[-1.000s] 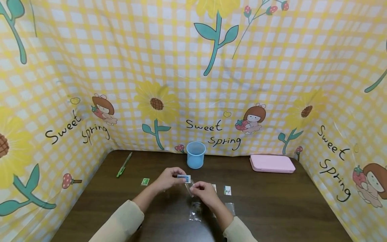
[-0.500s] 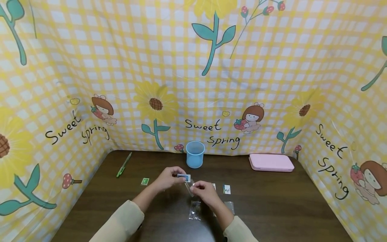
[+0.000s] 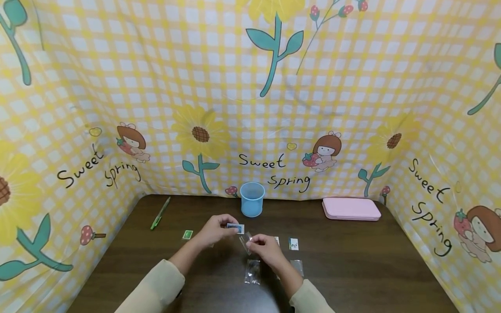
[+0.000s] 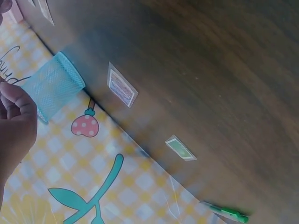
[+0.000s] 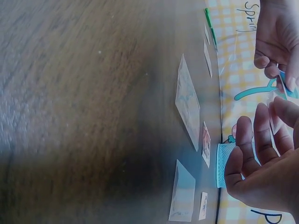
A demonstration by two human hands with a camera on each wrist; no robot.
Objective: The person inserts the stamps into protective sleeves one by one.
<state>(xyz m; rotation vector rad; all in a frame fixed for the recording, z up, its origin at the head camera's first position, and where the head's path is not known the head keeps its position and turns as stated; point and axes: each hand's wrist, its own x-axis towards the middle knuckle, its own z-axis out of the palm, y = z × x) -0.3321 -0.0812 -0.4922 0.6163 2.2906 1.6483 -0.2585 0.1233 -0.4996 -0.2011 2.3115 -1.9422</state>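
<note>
My left hand [image 3: 216, 230] pinches a small blue stamp [image 3: 236, 228] with a white border, above the table. Just to its right, my right hand [image 3: 267, 247] pinches a small clear plastic sleeve [image 3: 244, 243] between thumb and index finger. The stamp's lower edge is close to the sleeve's top; whether they touch I cannot tell. In the right wrist view the sleeve is partly hidden by fingers. A green stamp [image 3: 187, 234] lies left of the hands. A purplish stamp in a clear sleeve [image 4: 122, 86] shows in the left wrist view.
Two more stamps lie right of the hands, one bluish-white [image 3: 294, 244], one reddish [image 5: 206, 144]. Clear sleeves [image 3: 252, 272] lie nearer the front. A blue mesh cup [image 3: 252, 200], a pink case [image 3: 351, 209] and a green pen [image 3: 160, 214] stand or lie along the back.
My left hand has shifted slightly left and up with the blue stamp, so the stamp is a little farther from the sleeve. My right hand stays nearly where it was.
</note>
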